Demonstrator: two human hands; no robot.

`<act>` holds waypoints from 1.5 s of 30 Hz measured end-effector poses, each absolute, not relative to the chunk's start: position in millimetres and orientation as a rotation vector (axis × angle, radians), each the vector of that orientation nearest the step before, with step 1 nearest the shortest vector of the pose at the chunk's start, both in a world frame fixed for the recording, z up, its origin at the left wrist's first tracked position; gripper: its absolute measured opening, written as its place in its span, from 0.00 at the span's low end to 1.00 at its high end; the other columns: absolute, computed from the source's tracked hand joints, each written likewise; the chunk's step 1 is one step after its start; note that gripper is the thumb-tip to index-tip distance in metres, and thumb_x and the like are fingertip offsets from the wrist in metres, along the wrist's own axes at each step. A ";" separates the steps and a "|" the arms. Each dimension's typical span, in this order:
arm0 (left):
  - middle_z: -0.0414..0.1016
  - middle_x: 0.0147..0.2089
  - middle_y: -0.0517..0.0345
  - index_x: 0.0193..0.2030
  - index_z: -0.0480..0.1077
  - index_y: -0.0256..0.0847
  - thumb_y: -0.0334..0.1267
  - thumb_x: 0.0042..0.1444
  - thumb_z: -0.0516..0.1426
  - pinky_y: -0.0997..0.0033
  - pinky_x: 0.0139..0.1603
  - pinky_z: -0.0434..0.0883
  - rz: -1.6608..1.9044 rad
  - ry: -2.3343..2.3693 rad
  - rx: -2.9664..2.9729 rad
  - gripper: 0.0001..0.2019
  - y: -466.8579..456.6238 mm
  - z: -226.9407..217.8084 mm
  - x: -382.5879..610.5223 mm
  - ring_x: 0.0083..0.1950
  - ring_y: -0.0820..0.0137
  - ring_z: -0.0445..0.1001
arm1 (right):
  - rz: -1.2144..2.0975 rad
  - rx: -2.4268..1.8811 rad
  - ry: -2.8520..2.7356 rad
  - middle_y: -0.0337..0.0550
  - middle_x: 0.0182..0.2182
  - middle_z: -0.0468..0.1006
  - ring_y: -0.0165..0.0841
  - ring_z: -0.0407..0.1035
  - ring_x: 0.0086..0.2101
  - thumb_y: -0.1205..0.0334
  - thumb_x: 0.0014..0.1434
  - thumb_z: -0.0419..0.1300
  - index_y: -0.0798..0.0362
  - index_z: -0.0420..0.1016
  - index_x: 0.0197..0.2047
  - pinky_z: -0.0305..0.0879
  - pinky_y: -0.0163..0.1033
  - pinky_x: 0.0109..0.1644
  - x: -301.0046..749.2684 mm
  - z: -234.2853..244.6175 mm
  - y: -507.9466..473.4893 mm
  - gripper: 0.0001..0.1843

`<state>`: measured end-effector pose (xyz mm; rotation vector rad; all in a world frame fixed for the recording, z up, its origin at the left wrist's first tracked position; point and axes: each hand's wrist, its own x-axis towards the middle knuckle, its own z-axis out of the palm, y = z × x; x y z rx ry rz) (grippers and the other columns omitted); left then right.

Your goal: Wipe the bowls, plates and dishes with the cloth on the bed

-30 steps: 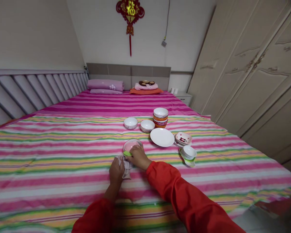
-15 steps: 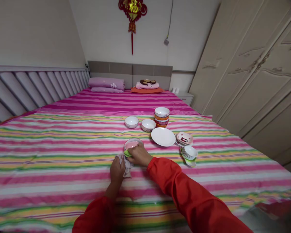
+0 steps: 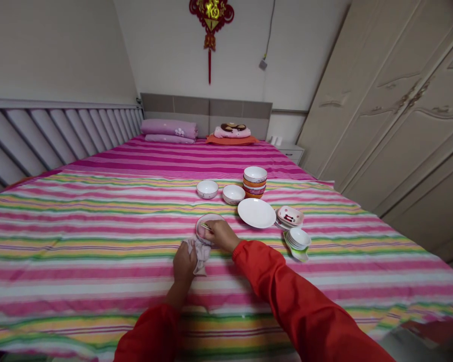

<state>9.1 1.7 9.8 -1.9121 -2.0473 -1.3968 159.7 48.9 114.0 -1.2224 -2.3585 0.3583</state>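
My left hand (image 3: pixel 184 260) is closed around a crumpled pale cloth (image 3: pixel 200 257). Just beyond it, my right hand (image 3: pixel 219 234) pinches a small thin green-edged dish (image 3: pixel 206 227), seen nearly edge-on and mostly covered by the fingers. Both hands are close together, with the cloth near the dish. Under and behind the right hand lies a round pale plate or bowl (image 3: pixel 202 218) with a pinkish inside, partly hidden.
Beyond are two white bowls (image 3: pixel 207 189), (image 3: pixel 233 194) and a bowl stack (image 3: pixel 254 176). To the right are a white plate (image 3: pixel 256 213), pink patterned dishes (image 3: pixel 290 216) and small white bowls (image 3: pixel 299 237) on a green-edged dish (image 3: pixel 300 255). All rest on a striped bedspread (image 3: pixel 98 271).
The right hand has turned the small green dish from a flatter angle to nearly edge-on and lifted it slightly. The left hand still grips the cloth. The view has shifted slightly.
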 end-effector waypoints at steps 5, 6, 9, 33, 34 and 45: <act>0.66 0.24 0.57 0.26 0.59 0.45 0.41 0.60 0.45 0.68 0.31 0.61 -1.404 -2.052 -1.905 0.12 1.2 11.1 10.0 0.29 0.66 0.67 | 0.495 -1.245 -2.169 0.33 0.20 0.61 0.26 0.54 0.24 0.68 0.53 0.52 0.54 0.65 0.23 0.45 0.31 0.27 163.5 117.2 61.9 0.08; 0.66 0.24 0.57 0.26 0.59 0.45 0.41 0.60 0.45 0.68 0.31 0.61 -1.405 -2.053 -1.905 0.12 1.0 11.7 10.3 0.29 0.66 0.67 | 0.518 -1.243 -2.132 0.32 0.19 0.59 0.26 0.53 0.24 0.67 0.53 0.51 0.54 0.63 0.22 0.45 0.30 0.27 165.2 118.6 63.4 0.09; 0.65 0.24 0.57 0.26 0.59 0.45 0.41 0.60 0.45 0.68 0.31 0.61 -1.405 -2.056 -1.912 0.13 0.6 13.5 10.7 0.29 0.66 0.67 | 0.566 -1.227 -2.044 0.33 0.20 0.56 0.25 0.51 0.24 0.62 0.57 0.48 0.54 0.61 0.22 0.46 0.30 0.26 172.5 125.7 64.1 0.12; 0.65 0.25 0.56 0.26 0.58 0.45 0.42 0.60 0.45 0.67 0.32 0.61 -1.384 -2.087 -1.922 0.12 3.5 8.2 7.6 0.30 0.65 0.67 | -0.031 -0.943 -2.425 0.51 0.33 0.74 0.38 0.66 0.36 0.64 0.66 0.45 0.57 0.64 0.60 0.63 0.43 0.44 267.8 68.8 -20.2 0.21; 0.65 0.25 0.56 0.26 0.57 0.46 0.42 0.60 0.45 0.67 0.31 0.61 -1.380 -2.090 -1.922 0.12 3.2 8.9 7.9 0.30 0.65 0.67 | -0.076 -0.925 -2.419 0.51 0.34 0.74 0.38 0.66 0.36 0.64 0.66 0.45 0.56 0.63 0.60 0.63 0.44 0.44 268.4 62.3 -23.7 0.21; 0.64 0.25 0.58 0.26 0.56 0.45 0.43 0.61 0.44 0.69 0.30 0.59 -1.370 -2.115 -1.917 0.13 0.2 14.1 9.6 0.29 0.66 0.66 | -0.014 -0.855 -2.379 0.50 0.40 0.74 0.40 0.66 0.42 0.46 0.59 0.57 0.53 0.66 0.56 0.61 0.48 0.48 259.5 56.5 -48.9 0.27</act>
